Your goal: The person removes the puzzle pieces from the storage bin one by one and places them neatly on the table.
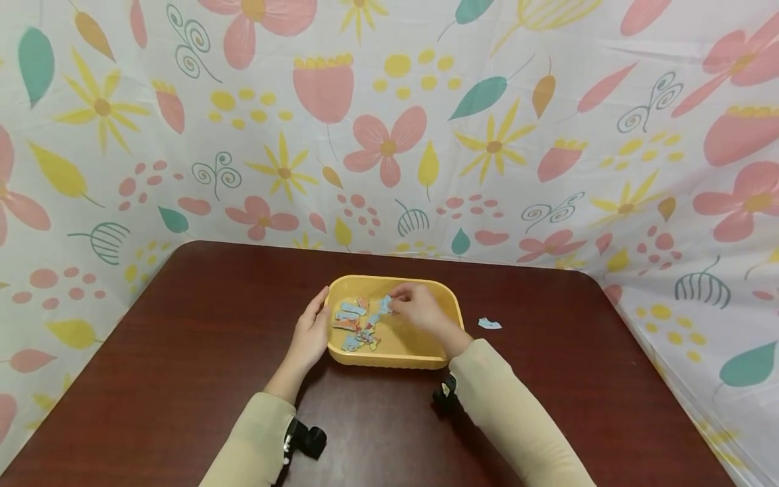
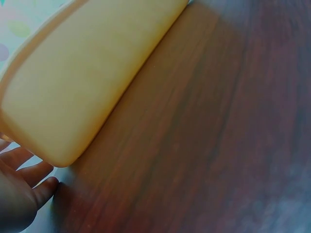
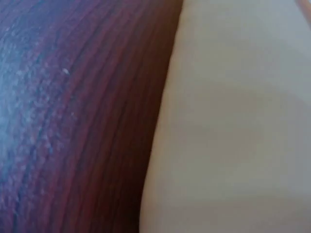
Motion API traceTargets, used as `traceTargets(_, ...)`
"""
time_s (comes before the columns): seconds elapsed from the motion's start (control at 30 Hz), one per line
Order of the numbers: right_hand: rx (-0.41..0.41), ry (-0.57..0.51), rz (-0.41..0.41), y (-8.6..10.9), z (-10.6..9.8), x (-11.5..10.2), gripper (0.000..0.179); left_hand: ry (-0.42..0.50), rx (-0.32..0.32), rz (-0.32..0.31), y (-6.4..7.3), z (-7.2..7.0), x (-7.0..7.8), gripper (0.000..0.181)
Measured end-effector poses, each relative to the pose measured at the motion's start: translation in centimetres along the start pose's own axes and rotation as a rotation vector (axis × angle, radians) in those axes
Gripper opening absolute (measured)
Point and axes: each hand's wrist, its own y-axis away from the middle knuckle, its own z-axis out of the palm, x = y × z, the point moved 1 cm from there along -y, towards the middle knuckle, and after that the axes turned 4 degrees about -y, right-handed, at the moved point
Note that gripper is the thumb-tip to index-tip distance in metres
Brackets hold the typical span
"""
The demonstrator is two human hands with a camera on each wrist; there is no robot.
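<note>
A yellow plastic tray (image 1: pixel 389 362) stands on the table with several jigsaw puzzle pieces (image 1: pixel 349 325), mostly light blue with some orange and red, gathered at its left side. My right hand (image 1: pixel 420 308) reaches over the tray and pinches a light blue puzzle piece (image 1: pixel 386 304) between thumb and fingers. Against the tray's left end, my left hand (image 1: pixel 312 333) rests with relaxed, extended fingers. In the left wrist view its fingers (image 2: pixel 36 173) lie by the tray's corner. The right wrist view shows the tray's outer wall (image 3: pixel 233 121), with the hand out of sight.
One light blue puzzle piece (image 1: pixel 489 323) lies on the dark wood table (image 1: pixel 243 297), right of the tray. A floral cloth (image 1: pixel 389 135) hangs behind the table. Black wrist cameras (image 1: pixel 307 439) are strapped over both sleeves.
</note>
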Motion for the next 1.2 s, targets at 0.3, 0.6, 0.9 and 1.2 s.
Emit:
traceTargets(0.3,0.031,-0.068,0.013,1.3,-1.6,-0.2,0.025,0.015,0.010,-0.009,0.0,0.1,0.0,0.045)
traceTargets(0.6,0.109,-0.234,-0.035,3.0,-3.4,0.3,0.025,0.020,-0.001,-0.008,0.0,0.0,0.0,0.046)
traceTargets(0.9,0.242,-0.278,-0.041,5.1,-5.7,1.5,0.027,0.016,-0.002,0.002,0.0,0.1,0.0,0.046)
traceTargets(1.2,0.329,-0.272,-0.036,6.0,-8.1,1.8,0.031,0.013,-0.005,-0.007,-0.1,-0.2,0.1,0.046)
